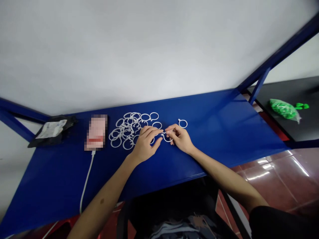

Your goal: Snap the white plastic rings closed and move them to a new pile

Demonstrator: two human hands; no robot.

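Observation:
My right hand [181, 138] pinches a white curtain ring [167, 140] between thumb and fingers, just above the blue table. The small clasp end of this ring points left, toward my left hand [147, 143]. The left fingers are stretched out with the thumb apart, and their tips come close to the clasp; whether they touch it I cannot make out. Partly behind my left hand lies a loose pile of several similar white rings [128, 133]. A single white ring [183, 123] rests by itself just beyond my right hand.
A pixelated phone-like object [96, 131] with a white cable [86, 181] lies left of the pile. Farther left is a black package [56, 129] with a white label. Blue frame bars [259, 84] rise at the table's ends. A bag of green pieces [285, 109] sits on a dark surface at right.

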